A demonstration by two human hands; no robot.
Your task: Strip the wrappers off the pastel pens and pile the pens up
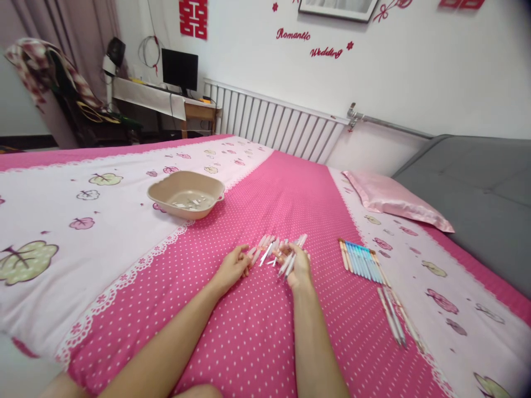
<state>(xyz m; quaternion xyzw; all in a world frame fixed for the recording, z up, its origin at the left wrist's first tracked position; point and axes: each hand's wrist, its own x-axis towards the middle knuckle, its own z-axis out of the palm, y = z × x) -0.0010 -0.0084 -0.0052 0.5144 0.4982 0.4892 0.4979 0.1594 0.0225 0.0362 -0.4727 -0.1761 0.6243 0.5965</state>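
A loose heap of pale pink and white pens point(269, 250) lies on the pink dotted bedspread point(257, 326) in front of me. My left hand point(233, 267) rests at the heap's left edge, its fingers curled over a pen there. My right hand point(297, 266) sits at the heap's right side with its fingers closed round several pens that stick out up and to the right. To the right lies a tidy row of blue and orange pens point(362, 260), and nearer me a few more pale pens point(394, 316) lie in a line.
A beige plastic basin point(186, 193) stands on the bed at the left, with small bits inside. A pink pillow point(394, 200) lies at the right beside a grey headboard point(477, 188). A radiator point(274, 122), desk and monitor point(180, 69) stand beyond the bed.
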